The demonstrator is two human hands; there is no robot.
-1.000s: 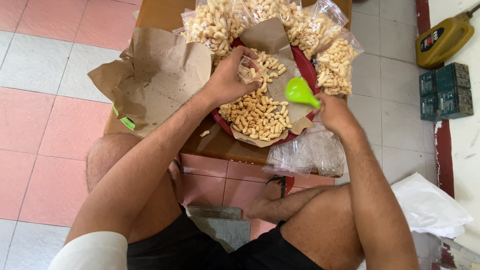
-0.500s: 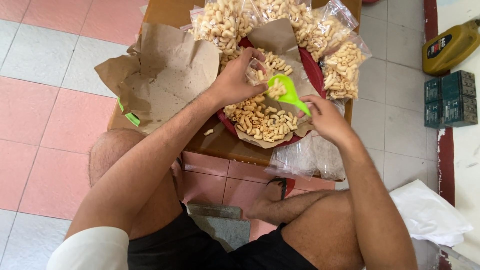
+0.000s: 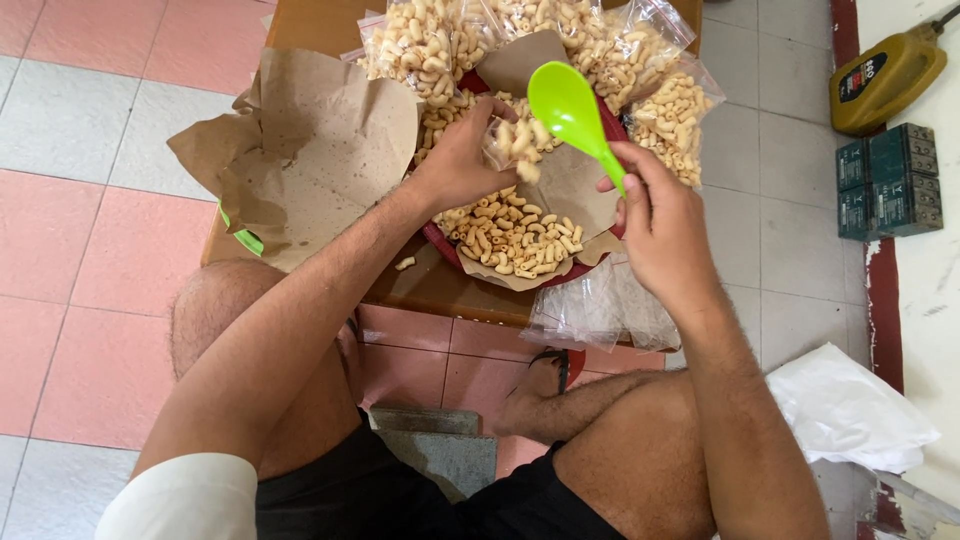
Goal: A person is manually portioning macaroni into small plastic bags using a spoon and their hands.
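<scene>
My right hand (image 3: 660,225) grips the handle of a bright green plastic spoon (image 3: 568,105), its empty bowl lifted above the snacks. My left hand (image 3: 462,160) pinches a small clear plastic bag (image 3: 515,143) partly filled with pale macaroni-shaped snacks, holding it over a red tray (image 3: 440,243). The tray is lined with brown paper and carries a loose heap of the same snacks (image 3: 512,232). One snack piece (image 3: 405,263) lies on the wooden table beside the tray.
Several filled clear snack bags (image 3: 420,45) lie at the table's far side. A crumpled brown paper sheet (image 3: 300,150) covers the left. Empty clear bags (image 3: 590,310) hang off the near edge. A yellow jug (image 3: 885,75), dark boxes (image 3: 885,180) and a white bag (image 3: 845,410) are on the floor.
The green spoon has risen from the snack heap and now points up and away, empty. My left hand has lifted the small bag slightly higher.
</scene>
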